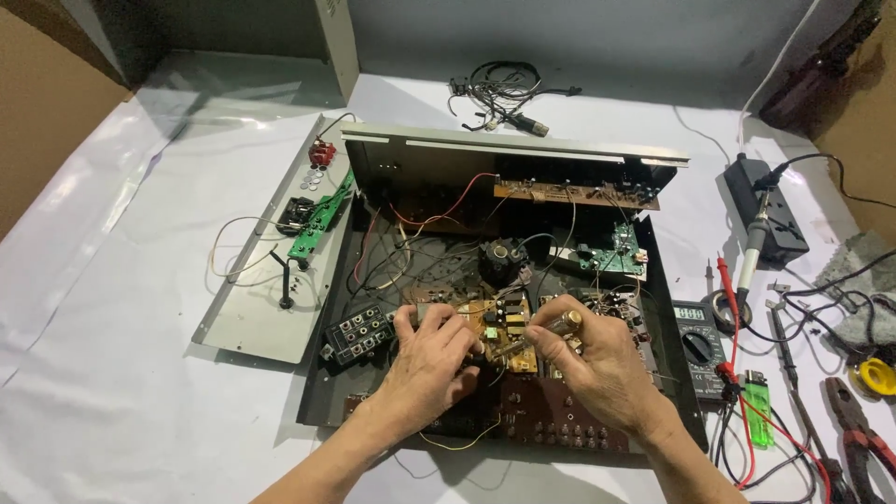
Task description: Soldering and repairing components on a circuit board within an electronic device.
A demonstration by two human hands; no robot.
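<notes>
Open amplifier chassis (672, 308): left hand (425, 369) fingers pinch yellow circuit board (499, 329) centrally, right hand (597, 369) closed round metal-tipped tool (558, 326) beside it; best kept steady.

**White-sheeted bench, boxed in by cardboard and a grey wall**

A white sheet (121, 308) covers the work surface, creased and wrinkled, with a glossy plastic strip along its left part catching the light. Behind it stands a plain grey wall (560, 37), dull and in shade. A pale upright post (338, 42) rises at the back left. Brown cardboard (42, 103) leans in at the left edge, and more cardboard (863, 140) closes the right corner. Light falls evenly from above, leaving soft shadows towards the back.
</notes>
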